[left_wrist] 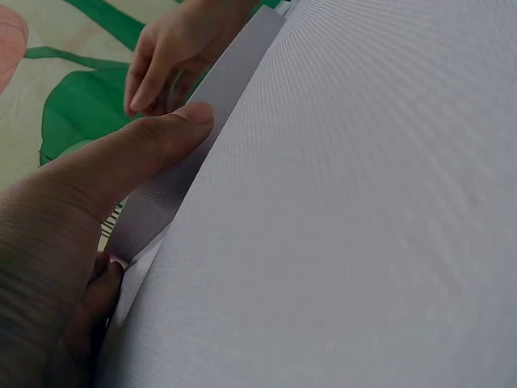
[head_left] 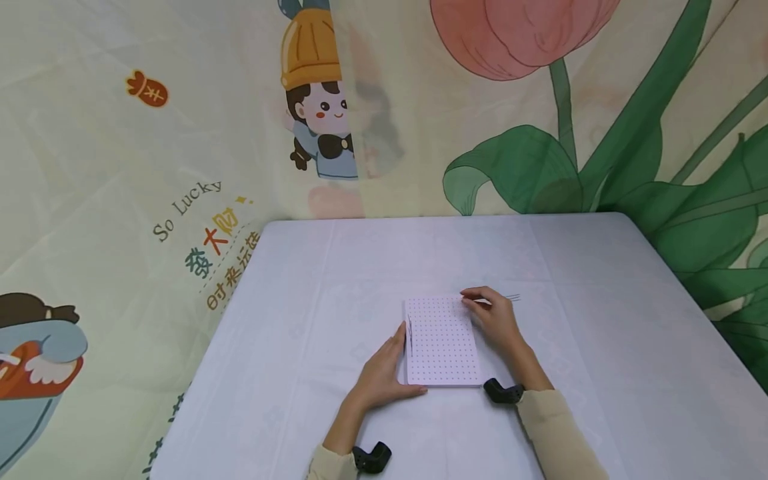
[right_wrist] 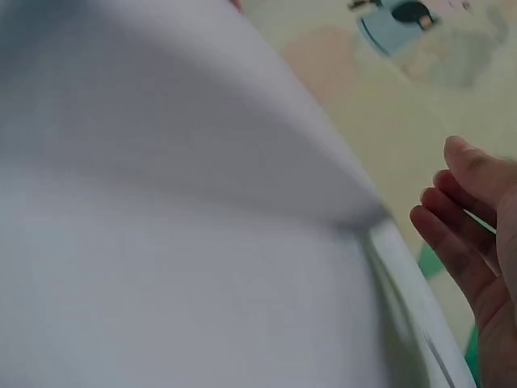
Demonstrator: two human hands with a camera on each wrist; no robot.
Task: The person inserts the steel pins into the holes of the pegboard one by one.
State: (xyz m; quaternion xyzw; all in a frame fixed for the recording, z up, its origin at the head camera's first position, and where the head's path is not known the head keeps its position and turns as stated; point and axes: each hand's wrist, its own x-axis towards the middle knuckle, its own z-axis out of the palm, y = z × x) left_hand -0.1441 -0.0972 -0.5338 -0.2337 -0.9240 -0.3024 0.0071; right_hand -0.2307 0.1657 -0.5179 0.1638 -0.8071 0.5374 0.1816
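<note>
a white rectangular board with dotted rows [head_left: 443, 345] lay between the left hand [head_left: 381, 377], spread wide against its near-left corner, and the right hand [head_left: 495, 317], fingers bent by its far-right corner, any pinch impossible to tell. the board's long axis ran near to far.

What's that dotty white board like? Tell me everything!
The dotted board is a pale rectangle, maybe plastic, with rows of small dark dots and plain sides. It lies flat on the white table. The left hand touches its left and near edges; the right hand is at its far right corner, contact unclear.
</note>
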